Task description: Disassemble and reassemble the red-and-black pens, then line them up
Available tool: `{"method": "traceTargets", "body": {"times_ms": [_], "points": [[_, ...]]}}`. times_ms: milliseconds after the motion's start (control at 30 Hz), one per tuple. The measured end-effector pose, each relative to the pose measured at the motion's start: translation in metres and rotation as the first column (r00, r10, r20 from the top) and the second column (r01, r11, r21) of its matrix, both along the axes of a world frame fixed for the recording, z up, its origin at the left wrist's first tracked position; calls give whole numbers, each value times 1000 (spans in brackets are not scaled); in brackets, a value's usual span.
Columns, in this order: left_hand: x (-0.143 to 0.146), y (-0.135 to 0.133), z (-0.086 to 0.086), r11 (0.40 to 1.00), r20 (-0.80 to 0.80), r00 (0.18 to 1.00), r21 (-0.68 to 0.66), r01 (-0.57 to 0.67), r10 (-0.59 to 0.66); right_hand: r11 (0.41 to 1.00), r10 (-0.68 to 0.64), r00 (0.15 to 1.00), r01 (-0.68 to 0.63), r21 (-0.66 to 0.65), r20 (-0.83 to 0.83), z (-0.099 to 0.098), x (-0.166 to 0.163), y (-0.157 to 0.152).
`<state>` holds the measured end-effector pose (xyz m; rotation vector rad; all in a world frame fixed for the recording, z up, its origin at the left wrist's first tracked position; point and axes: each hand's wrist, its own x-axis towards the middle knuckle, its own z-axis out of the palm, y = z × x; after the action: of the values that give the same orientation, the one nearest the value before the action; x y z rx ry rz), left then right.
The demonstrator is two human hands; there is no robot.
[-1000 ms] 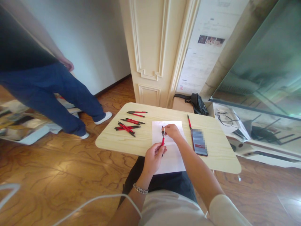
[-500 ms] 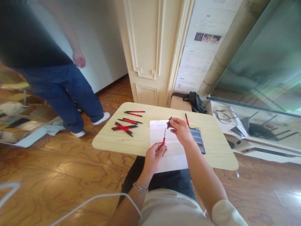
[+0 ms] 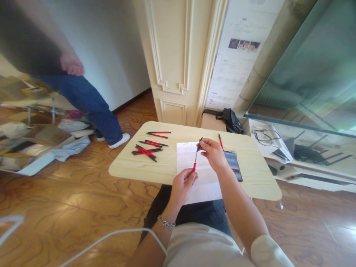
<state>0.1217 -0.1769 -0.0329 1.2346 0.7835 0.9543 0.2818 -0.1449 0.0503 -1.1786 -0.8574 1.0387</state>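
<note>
My left hand (image 3: 184, 184) is closed around a red pen barrel (image 3: 194, 167), held upright over the paper. A thin pen refill (image 3: 196, 157) sticks up out of the barrel. Pinched in my right hand (image 3: 213, 152) is a black pen tip section (image 3: 198, 145), its lower end at the top of the refill. White paper (image 3: 205, 191) lies under both hands and hangs over the table's near edge. To the left, several red and black pens (image 3: 147, 151) lie in loose groups. One more pen (image 3: 220, 141) rests beyond my right hand.
The pale wooden table (image 3: 128, 167) also carries a dark phone-like device (image 3: 234, 166) beside my right forearm. A black bag (image 3: 232, 120) sits behind the table. On the left stands another person (image 3: 91, 104), near a low box of packages (image 3: 41, 152). A white cable (image 3: 116, 231) crosses in front.
My right hand has brought the black tip section onto the top of the refill, closing the gap between them. The other person has shifted, with an arm and leg moved.
</note>
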Motion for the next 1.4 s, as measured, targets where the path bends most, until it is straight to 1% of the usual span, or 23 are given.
{"method": "traceTargets", "body": {"times_ms": [167, 433, 1033, 1400], "points": [[0, 1, -2, 1000, 6, 1000, 0, 3, -3, 1000, 21, 1000, -21, 17, 9, -1, 0, 0], [-1, 1, -1, 1000, -1, 1000, 4, 1, -1, 999, 48, 996, -49, 15, 80, -2, -3, -2], [-1, 1, 0, 1000, -2, 1000, -5, -1, 1, 996, 94, 992, -93, -14, 85, -15, -12, -13], [0, 1, 0, 1000, 24, 1000, -15, -10, 11, 994, 107, 988, -107, -3, 109, -22, -13, -17]]}}
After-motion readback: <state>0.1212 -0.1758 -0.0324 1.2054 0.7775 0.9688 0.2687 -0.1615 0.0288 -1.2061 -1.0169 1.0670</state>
